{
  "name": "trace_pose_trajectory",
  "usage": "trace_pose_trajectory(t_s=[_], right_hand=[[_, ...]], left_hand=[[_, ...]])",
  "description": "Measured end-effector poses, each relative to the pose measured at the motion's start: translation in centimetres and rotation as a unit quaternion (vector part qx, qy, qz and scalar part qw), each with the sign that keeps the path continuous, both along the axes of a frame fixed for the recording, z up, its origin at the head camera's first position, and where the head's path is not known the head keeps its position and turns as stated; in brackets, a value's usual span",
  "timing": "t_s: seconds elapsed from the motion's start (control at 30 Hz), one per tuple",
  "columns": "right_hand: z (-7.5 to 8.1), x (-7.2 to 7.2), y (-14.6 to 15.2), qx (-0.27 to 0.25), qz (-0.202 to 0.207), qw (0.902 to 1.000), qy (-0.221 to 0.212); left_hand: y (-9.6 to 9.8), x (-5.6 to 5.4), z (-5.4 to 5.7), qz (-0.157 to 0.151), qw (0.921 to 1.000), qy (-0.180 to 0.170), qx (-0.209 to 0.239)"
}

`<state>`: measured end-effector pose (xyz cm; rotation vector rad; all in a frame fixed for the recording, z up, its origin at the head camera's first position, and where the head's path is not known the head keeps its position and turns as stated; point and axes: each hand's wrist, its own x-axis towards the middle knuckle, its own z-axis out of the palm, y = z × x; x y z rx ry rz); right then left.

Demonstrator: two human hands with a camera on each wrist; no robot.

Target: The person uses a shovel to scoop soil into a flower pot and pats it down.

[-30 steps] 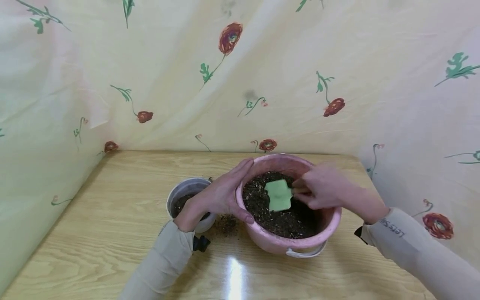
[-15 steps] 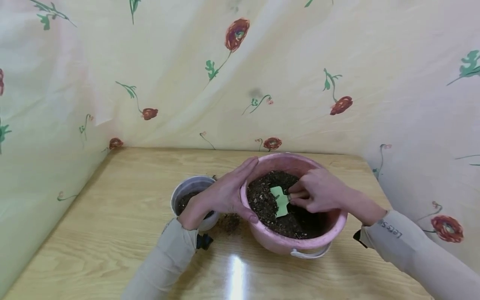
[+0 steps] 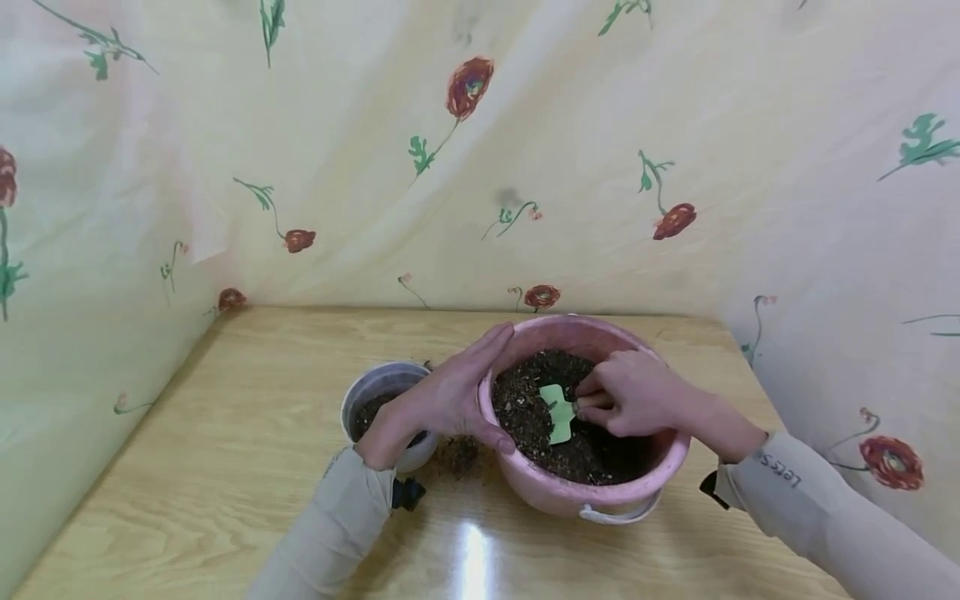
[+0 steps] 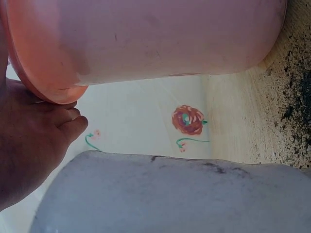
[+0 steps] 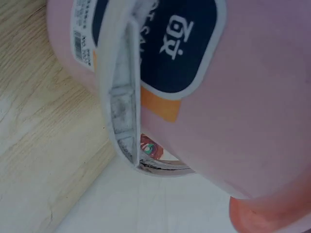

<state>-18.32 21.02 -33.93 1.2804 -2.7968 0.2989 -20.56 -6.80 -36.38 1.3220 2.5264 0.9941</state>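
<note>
A pink bucket (image 3: 534, 485) with dark soil (image 3: 521, 404) inside stands on the table. My left hand (image 3: 453, 400) grips its left rim, thumb on the near side; the left wrist view shows this hand's fingers (image 4: 73, 127) bent at the rim. Inside the bucket my right hand (image 3: 637, 392) holds the wooden handle of a small hand trowel. The trowel's light green blade (image 3: 557, 417) lies tilted in the soil, partly covered by it. In the right wrist view only the bucket's side (image 5: 252, 97) shows, the right hand being out of sight.
A smaller whitish pot (image 3: 414, 457) with soil stands left of the bucket, partly behind the left forearm. Spilled soil (image 3: 459, 458) lies between them on the wooden table (image 3: 187, 467). The bucket's white handle (image 3: 626, 512) hangs at its front. Flowered cloth (image 3: 360, 167) surrounds the table.
The trowel blade has turned from lying broad face up to tilted, with some soil now over it. My left hand stays on the rim. The head view has shifted slightly.
</note>
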Motion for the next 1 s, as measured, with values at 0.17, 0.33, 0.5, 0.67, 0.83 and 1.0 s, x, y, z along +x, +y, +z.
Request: trace_pose_trajectory(t_s=[0.17, 0.33, 0.5, 0.67, 0.83, 1.0], right_hand=[[0.0, 0.0, 0.3, -0.014, 0.011, 0.9998, -0.007], [0.9, 0.1, 1.0, -0.029, 0.004, 0.9994, -0.017], [1.9, 0.6, 1.9, -0.038, -0.008, 0.9992, -0.004], [2.5, 1.2, 3.0, -0.066, -0.008, 0.9978, -0.002], [3.0, 1.9, 3.7, -0.085, -0.001, 0.9964, -0.009], [3.5, 2.6, 4.3, -0.085, -0.012, 0.9961, 0.024]], left_hand=[[-0.1, 0.2, -0.3, -0.006, 1.0, -0.003, -0.002], [0.0, 0.0, -0.2, -0.013, 0.9999, 0.006, 0.007], [0.0, -0.1, 0.0, -0.009, 0.9999, 0.004, 0.01], [-0.1, -0.3, -0.2, -0.02, 0.9991, -0.014, 0.034], [0.1, -0.7, -0.4, -0.062, 0.9928, -0.007, 0.102], [0.0, -0.7, -0.4, -0.058, 0.9934, 0.004, 0.098]])
